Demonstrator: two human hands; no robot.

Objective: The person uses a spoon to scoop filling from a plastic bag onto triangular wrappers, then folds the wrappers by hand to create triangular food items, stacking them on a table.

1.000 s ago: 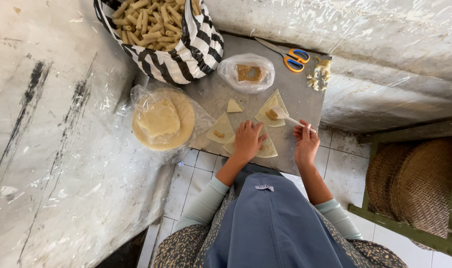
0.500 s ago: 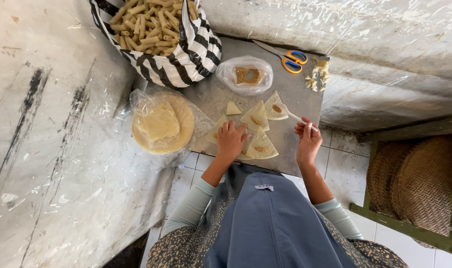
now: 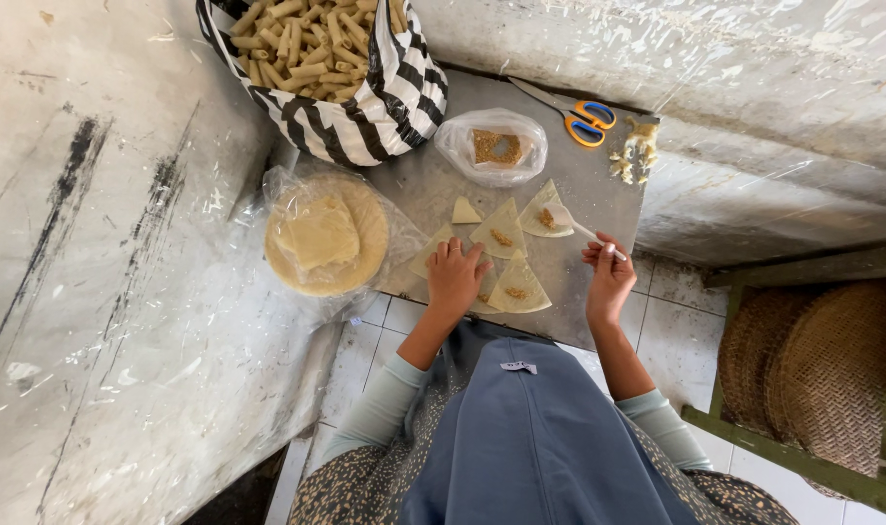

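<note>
Several triangular pastry wrappers [image 3: 506, 230] lie on a grey board [image 3: 598, 185], some with a dab of brown filling. My left hand [image 3: 454, 277] rests flat on a wrapper at the board's near left. My right hand [image 3: 608, 274] holds a small white spoon [image 3: 571, 224], whose tip sits on the filling of the far right wrapper [image 3: 545, 218]. A clear plastic bag of brown filling [image 3: 493, 147] stands just beyond the wrappers.
A striped black-and-white bag of rolled pastry sticks [image 3: 321, 58] sits at the back left. A round stack of wrappers in plastic [image 3: 326, 233] lies left of the board. Orange-handled scissors [image 3: 584, 119] lie at the far edge. Woven baskets [image 3: 812, 369] fill a green frame at right.
My left hand has slid left from the middle wrapper to the one at the near left. The right hand still holds the spoon over the far right wrapper.
</note>
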